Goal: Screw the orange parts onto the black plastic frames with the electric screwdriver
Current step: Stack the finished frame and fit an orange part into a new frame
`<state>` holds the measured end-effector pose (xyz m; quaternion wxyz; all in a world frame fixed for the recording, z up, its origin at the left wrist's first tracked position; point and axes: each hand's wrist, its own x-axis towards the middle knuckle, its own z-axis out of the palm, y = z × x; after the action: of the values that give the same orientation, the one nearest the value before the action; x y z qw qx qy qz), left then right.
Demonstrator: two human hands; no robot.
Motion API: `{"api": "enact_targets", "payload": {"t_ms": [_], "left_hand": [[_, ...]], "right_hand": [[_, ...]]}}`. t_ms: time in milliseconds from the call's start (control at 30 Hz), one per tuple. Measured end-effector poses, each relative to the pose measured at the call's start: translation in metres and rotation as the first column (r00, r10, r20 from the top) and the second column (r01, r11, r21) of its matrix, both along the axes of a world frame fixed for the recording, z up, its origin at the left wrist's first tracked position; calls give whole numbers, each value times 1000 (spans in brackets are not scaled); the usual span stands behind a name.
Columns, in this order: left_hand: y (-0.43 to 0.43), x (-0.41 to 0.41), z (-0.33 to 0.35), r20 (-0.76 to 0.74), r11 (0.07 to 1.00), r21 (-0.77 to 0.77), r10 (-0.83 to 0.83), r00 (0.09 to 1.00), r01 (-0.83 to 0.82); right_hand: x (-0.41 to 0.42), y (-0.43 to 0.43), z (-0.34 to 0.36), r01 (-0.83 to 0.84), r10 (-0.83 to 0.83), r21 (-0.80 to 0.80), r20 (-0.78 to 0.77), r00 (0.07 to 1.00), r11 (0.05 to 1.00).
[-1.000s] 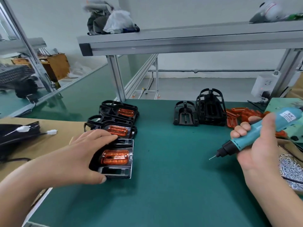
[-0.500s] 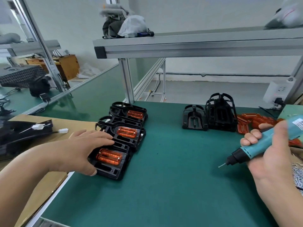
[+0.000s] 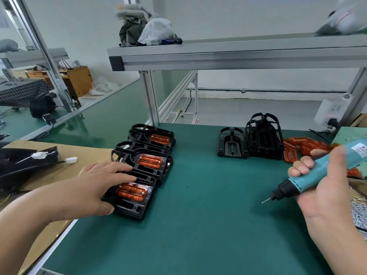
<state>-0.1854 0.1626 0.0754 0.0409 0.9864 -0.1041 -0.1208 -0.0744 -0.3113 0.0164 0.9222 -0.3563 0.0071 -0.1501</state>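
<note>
We see two bare hands over a green work mat (image 3: 198,225). Nearest us on the left, the left hand (image 3: 95,187) lies flat with its fingers straight across the nearest black frame (image 3: 135,212), its thumb against the frame's near edge. The orange part (image 3: 132,192) seated in that frame sits just beside the fingertips, uncovered.

On the right, the right hand (image 3: 325,197) is wrapped round a teal electric screwdriver (image 3: 309,179), fingers curled over the body. The tool tilts, its black nose and thin bit pointing down and to the left, above bare mat and well apart from the frames. A heap of silver screws (image 3: 359,213) lies at the right edge, beside that hand.

Behind the nearest frame, a second black frame (image 3: 127,153) and a third black frame (image 3: 139,130) line up away from us, each carrying an orange piece. The left fingertips reach the second frame's near edge.

Farther back, right of centre, empty black frames (image 3: 231,145) stand in two stacks, with loose orange parts (image 3: 290,153) piled just beside them. Beyond, an aluminium shelf (image 3: 238,54) spans the bench.
</note>
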Motion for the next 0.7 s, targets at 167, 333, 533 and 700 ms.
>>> {"api": "enact_targets", "payload": {"t_ms": [167, 333, 533, 700], "left_hand": [[6, 0, -7, -3, 999, -46, 17, 1000, -17], [11, 0, -12, 48, 998, -56, 19, 999, -16], [16, 3, -16, 84, 999, -52, 18, 996, -14], [13, 1, -18, 212, 996, -84, 18, 977, 0]], "right_hand": [[-1, -2, 2, -3, 3, 8, -1, 1000, 1000], [0, -5, 2, -1, 1, 16, -1, 1000, 1000], [0, -7, 4, -13, 13, 25, 8, 1000, 1000], [-1, -10, 6, -14, 13, 45, 11, 1000, 999]]}}
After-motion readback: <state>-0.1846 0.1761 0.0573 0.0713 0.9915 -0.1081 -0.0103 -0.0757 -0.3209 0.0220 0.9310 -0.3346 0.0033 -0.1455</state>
